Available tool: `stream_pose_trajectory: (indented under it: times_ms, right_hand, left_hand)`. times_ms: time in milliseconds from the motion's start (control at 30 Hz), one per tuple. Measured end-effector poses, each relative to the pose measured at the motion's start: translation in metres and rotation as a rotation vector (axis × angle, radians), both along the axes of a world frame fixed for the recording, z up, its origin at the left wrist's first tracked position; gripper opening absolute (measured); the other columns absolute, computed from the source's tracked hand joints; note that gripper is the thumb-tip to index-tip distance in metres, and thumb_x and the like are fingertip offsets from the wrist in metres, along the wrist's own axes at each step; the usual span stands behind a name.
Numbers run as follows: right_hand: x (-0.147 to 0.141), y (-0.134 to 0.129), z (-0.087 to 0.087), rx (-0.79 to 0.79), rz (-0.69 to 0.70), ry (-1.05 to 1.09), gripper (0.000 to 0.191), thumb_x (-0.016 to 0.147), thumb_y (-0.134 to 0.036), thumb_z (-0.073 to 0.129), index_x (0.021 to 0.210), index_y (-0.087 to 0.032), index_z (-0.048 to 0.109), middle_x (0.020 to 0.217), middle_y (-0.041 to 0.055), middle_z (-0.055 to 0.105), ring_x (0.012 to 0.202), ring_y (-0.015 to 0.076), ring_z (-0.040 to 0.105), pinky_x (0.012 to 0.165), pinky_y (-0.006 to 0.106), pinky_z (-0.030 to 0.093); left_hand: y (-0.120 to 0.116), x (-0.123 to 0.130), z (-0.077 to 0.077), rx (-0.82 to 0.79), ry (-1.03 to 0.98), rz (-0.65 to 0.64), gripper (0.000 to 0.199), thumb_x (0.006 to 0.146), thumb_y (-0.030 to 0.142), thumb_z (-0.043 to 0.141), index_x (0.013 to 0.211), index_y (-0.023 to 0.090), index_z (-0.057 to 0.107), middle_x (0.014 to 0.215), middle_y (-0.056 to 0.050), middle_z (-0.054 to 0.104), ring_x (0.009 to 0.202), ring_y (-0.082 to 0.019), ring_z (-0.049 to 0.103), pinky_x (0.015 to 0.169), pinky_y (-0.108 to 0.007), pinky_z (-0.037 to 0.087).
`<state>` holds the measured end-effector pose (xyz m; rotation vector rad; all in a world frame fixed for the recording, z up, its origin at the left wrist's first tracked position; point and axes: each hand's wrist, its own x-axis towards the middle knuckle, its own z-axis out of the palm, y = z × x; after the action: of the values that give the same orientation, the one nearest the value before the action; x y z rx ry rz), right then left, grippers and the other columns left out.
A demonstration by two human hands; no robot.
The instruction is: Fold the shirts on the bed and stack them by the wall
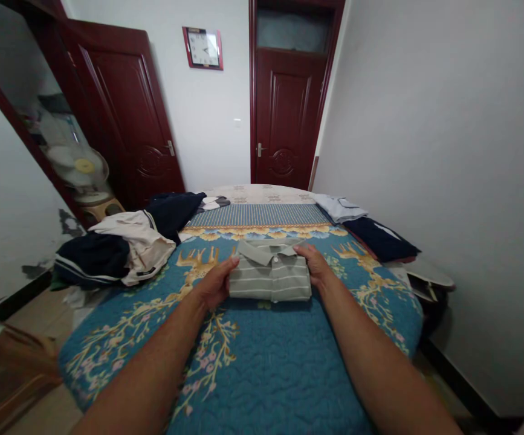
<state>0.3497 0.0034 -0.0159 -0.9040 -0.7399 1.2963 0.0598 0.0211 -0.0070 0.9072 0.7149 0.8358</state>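
A folded grey-green polo shirt [269, 275] with thin white stripes is held over the middle of the table, its collar on the far side and its button placket facing up. My left hand [219, 281] grips its left edge, fingers closed around the side. On the opposite edge, near the collar, my right hand [312, 264] is closed with the thumb on top. The fingers underneath the shirt are hidden. Beneath it is a blue quilted cover [280, 356] with deer and blossom patterns.
Rumpled clothes [141, 241], dark navy and cream, are heaped at the table's left edge. On the right lie a folded light shirt [341, 208] and folded navy garments [379, 237]. A wooden chair [21, 356] stands at lower left; a white wall [447, 151] runs along the right.
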Motion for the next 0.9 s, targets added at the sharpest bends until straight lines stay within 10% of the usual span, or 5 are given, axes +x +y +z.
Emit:
stream_pose_trajectory:
  times_ms: [333, 600, 900]
  right_hand:
    - [-0.004, 0.004, -0.017, -0.048, 0.043, -0.275, 0.046, 0.073, -0.045, 0.084, 0.111, -0.021, 0.071, 0.096, 0.0047, 0.08, 0.08, 0.0229, 0.073, 0.076, 0.036, 0.058]
    - [-0.018, 0.01, -0.013, 0.136, -0.291, -0.457, 0.041, 0.073, -0.038, 0.087, 0.11, -0.025, 0.072, 0.1, 0.0005, 0.079, 0.09, 0.0204, 0.07, 0.091, 0.035, 0.056]
    - [-0.018, 0.0, -0.014, -0.059, 0.378, 0.113, 0.054, 0.066, -0.038, 0.094, 0.11, -0.016, 0.072, 0.096, 0.0079, 0.082, 0.083, 0.0238, 0.078, 0.089, 0.04, 0.062]
  left_hand:
    - [0.007, 0.011, -0.011, 0.221, 0.294, 0.208, 0.062, 0.076, 0.061, 0.081, 0.119, 0.017, 0.073, 0.103, -0.01, 0.081, 0.092, -0.028, 0.075, 0.079, -0.036, 0.057]
    - [0.016, 0.008, -0.01, 0.062, 0.085, 0.415, 0.044, 0.069, 0.043, 0.091, 0.098, 0.017, 0.071, 0.074, -0.002, 0.074, 0.064, -0.021, 0.07, 0.064, -0.03, 0.055]
    - [0.012, -0.002, 0.005, -0.052, 0.038, 0.239, 0.043, 0.076, 0.028, 0.084, 0.115, 0.013, 0.074, 0.085, -0.011, 0.081, 0.067, -0.029, 0.077, 0.062, -0.04, 0.063]
